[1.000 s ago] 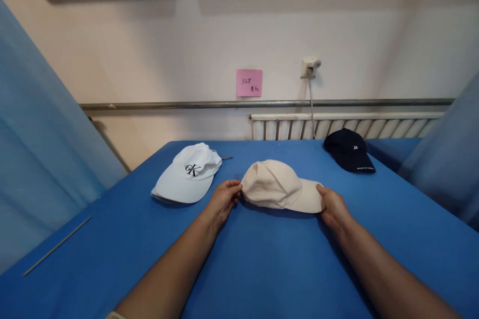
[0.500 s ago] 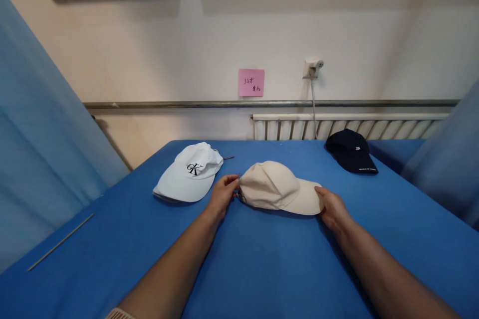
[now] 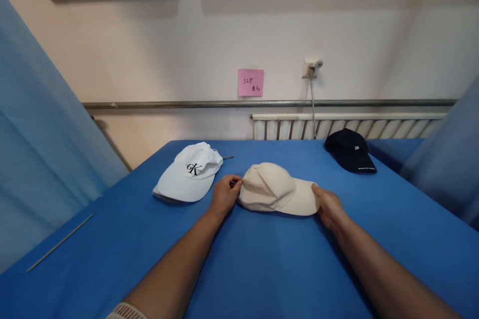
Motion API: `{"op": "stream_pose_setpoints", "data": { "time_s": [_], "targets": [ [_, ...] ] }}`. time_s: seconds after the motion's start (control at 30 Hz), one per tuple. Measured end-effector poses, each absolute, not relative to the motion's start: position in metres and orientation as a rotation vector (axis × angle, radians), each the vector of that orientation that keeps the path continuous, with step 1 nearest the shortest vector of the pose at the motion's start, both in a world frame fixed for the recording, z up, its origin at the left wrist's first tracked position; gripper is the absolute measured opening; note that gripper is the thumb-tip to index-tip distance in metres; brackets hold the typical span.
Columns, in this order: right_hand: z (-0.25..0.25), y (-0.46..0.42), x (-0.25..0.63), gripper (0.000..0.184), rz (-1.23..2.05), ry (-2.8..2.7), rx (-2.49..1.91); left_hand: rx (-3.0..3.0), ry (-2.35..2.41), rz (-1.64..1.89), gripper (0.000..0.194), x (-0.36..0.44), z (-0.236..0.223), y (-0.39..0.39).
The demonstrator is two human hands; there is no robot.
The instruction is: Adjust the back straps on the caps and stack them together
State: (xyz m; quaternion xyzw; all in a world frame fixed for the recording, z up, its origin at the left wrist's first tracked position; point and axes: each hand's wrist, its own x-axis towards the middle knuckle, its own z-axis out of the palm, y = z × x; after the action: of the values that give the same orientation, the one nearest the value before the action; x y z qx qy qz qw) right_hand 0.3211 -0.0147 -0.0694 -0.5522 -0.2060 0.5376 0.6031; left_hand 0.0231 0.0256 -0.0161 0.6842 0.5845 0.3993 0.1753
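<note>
A beige baseball cap rests on the blue-covered table between my hands, its brim pointing right. My left hand pinches the back edge of the cap, with the fingertips partly hidden behind it. At the other end my right hand grips the brim, thumb on top and fingers underneath. To the left of my left hand lies a white baseball cap with black letters on its front, brim toward the lower left. A black baseball cap sits farther back on the right.
The blue table cover spreads beneath everything. On its left side lies a thin stick. Blue curtains hang at both sides. Behind the table are a radiator, a metal rail and a plugged-in socket.
My left hand has shifted slightly onto the back edge of the beige cap. The cap and my right hand have moved a little left. The other caps stay put.
</note>
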Motion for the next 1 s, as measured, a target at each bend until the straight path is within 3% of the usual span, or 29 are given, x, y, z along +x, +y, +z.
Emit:
{"op": "stream_pose_setpoints", "data": {
  "time_s": [0.2, 0.4, 0.77, 1.0],
  "targets": [
    [-0.065, -0.015, 0.312, 0.014, 1.202, -0.433, -1.165, 1.872, 1.705, 1.226, 0.015, 0.026, -0.011, 0.025],
    [-0.053, -0.025, 0.323, 0.014, 1.084, -0.271, -1.004, 1.740, 1.581, 1.244, 0.024, 0.024, -0.015, 0.030],
    [-0.087, -0.137, 0.512, 0.039, 0.394, 0.018, -1.161, 1.930, 1.386, 0.863, 0.020, 0.040, -0.029, 0.026],
    [-0.110, -0.167, 0.558, 0.033, 0.492, 0.094, -1.245, 1.953, 1.347, 0.797, 0.021, 0.040, -0.027, 0.026]
  ]
}}
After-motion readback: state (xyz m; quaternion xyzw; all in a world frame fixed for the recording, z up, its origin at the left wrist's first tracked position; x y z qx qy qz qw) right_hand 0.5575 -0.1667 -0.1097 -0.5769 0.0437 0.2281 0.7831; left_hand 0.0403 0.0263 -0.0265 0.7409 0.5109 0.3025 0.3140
